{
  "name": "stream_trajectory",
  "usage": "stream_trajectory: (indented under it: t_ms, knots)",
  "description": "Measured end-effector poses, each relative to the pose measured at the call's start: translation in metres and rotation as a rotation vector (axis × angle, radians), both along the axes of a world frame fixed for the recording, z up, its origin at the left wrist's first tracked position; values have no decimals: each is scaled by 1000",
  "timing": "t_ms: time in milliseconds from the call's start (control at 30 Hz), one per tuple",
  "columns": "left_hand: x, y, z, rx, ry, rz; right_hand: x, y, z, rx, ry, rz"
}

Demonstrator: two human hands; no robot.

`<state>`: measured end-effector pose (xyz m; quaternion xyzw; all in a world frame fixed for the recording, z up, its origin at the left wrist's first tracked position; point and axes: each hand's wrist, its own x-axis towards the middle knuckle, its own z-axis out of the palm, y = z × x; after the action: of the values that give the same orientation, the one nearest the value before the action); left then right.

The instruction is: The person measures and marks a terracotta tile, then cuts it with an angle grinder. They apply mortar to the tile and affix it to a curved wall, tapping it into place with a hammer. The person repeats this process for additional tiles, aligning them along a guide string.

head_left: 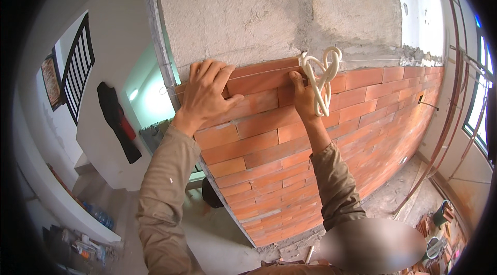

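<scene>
I record brick courses (259, 148) laid up to about the string (373, 60); the plaster (233, 11) above is uncovered. The top brick (259, 84) sits in the uppermost row, between both hands. Left hand (207, 88): spread, unclenched, at the row's upper edge. Right hand (306, 100): thumb at the brick's end; grip undeterminable behind the cord (326, 79).

Pale wall (116, 26); black stair railing (77, 66); bright window (484, 62); dusty floor (406, 184)

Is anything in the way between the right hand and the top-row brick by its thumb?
Nothing visible: the right hand's thumb overlaps the brick. A looped white cord partly covers the hand, and a thin string crosses the brick's front.
</scene>
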<state>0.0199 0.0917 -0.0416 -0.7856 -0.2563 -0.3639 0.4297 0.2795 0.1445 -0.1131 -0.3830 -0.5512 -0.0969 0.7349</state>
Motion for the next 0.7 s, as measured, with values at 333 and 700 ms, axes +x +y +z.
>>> stream_trajectory:
  t_ms: [333,700]
  knots:
    - [-1,-9,5,-64,4,50,2,0,-9,-22,-98,-39]
    - [6,-7,4,-14,42,144,0,12,-8,-60,-8,95]
